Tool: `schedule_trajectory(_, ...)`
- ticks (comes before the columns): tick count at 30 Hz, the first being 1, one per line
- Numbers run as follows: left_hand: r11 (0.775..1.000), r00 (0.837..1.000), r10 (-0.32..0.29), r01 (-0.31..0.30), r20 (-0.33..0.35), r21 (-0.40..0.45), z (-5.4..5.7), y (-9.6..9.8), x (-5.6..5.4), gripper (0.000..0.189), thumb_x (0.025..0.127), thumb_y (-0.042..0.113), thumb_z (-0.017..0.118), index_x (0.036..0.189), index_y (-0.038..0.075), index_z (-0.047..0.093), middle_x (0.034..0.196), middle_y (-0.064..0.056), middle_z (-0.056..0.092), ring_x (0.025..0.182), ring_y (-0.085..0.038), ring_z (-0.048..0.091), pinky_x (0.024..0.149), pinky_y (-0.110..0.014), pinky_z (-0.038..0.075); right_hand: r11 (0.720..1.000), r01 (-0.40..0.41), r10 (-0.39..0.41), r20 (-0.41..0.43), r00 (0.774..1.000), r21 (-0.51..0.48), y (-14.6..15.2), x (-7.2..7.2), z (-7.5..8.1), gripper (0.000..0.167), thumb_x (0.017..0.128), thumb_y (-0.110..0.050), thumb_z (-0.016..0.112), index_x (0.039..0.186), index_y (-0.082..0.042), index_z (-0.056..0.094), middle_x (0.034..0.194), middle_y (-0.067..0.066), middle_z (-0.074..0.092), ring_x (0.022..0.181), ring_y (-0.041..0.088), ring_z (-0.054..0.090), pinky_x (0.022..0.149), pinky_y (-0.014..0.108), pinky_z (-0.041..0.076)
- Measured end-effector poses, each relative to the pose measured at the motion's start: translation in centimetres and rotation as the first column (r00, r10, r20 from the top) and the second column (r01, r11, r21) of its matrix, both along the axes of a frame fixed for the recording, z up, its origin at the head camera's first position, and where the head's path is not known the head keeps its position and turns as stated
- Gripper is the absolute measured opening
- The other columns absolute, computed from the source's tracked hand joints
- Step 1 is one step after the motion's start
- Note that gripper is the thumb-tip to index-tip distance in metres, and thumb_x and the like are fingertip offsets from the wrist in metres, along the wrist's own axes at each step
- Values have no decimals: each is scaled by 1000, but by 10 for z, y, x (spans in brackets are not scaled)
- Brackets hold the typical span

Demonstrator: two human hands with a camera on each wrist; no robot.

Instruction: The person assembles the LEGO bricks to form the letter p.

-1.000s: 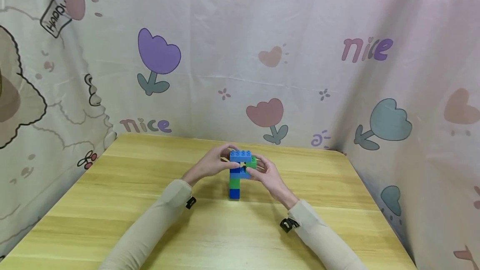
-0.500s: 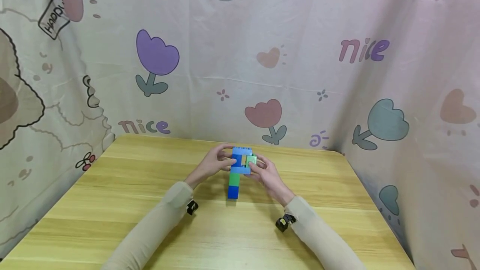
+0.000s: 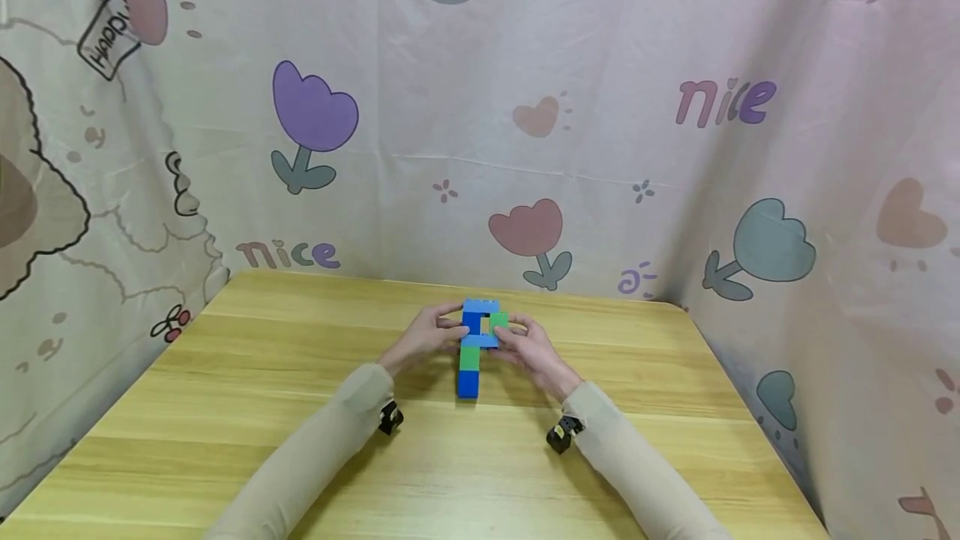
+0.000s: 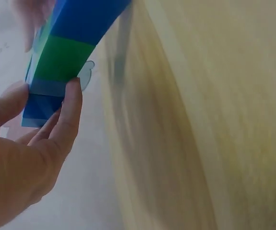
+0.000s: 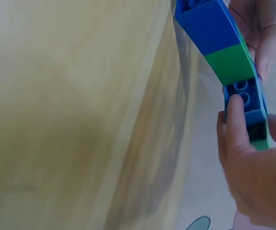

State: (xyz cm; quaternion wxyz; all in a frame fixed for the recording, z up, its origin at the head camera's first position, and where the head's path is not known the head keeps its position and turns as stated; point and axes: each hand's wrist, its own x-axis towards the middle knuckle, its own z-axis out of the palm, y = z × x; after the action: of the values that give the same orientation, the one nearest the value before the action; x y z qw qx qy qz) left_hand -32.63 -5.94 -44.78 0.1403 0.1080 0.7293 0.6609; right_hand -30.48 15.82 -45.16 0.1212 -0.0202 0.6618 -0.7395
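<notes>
A P-shaped build of toy building bricks (image 3: 469, 357) is between my two hands in the head view. Its stem is a dark blue brick (image 3: 468, 384) under a green one; above, light blue, dark blue and green bricks frame a small window. My left hand (image 3: 426, 338) grips the upper left side, thumb on the front and fingers behind. On the upper right, my right hand (image 3: 534, 355) pinches the green brick (image 3: 498, 322). The right wrist view shows the hollow underside of the lower light blue brick (image 5: 253, 98), a finger of my right hand (image 5: 262, 172) pressing there.
A wood-grain table (image 3: 480, 473) lies beneath the hands. Behind it and along both sides hangs a pale printed curtain (image 3: 420, 107). Small black devices, one at the left wrist (image 3: 390, 417) and one at the right (image 3: 562, 435), are fixed to the cuffs.
The brick build has tipped so that its front face shows more and its top studs less. Both hands have moved with it, their grip kept; the left hand sits slightly lower.
</notes>
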Motion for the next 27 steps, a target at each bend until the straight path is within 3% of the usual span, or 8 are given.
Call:
schedule_trajectory(6,998,999,20,-19,27,-53,-4,4,-5,57,97,10,61,149,5,38,132,-29,57,106,-36,68,83,-45,59,988,-18,16,12,1000,151,5,-8,-2,54,97,-13,60,145,3,40,135,24,52,110,27,63,100,44,51)
schedule_trajectory(13,991,998,30,-22,57,-133,-10,7,-13,57,92,10,68,145,6,45,137,-25,54,116,-37,62,82,-43,59,967,35,-43,26,999,253,5,-13,-5,59,96,-16,63,144,9,38,142,28,46,112,31,63,95,40,54)
schedule_trajectory(21,987,996,7,8,87,-163,-15,10,-17,51,94,8,65,142,3,48,138,-22,54,119,-34,60,86,-44,58,953,71,-84,31,996,294,6,-17,-11,55,94,-15,67,138,10,46,134,27,55,106,31,67,87,37,58)
schedule_trajectory(27,985,996,21,-6,89,-174,-14,12,-17,47,95,6,62,140,1,50,138,-21,55,116,-32,62,85,-43,59,950,63,-80,41,996,306,8,-19,-10,50,95,-14,65,136,10,49,131,27,58,103,28,69,85,34,59)
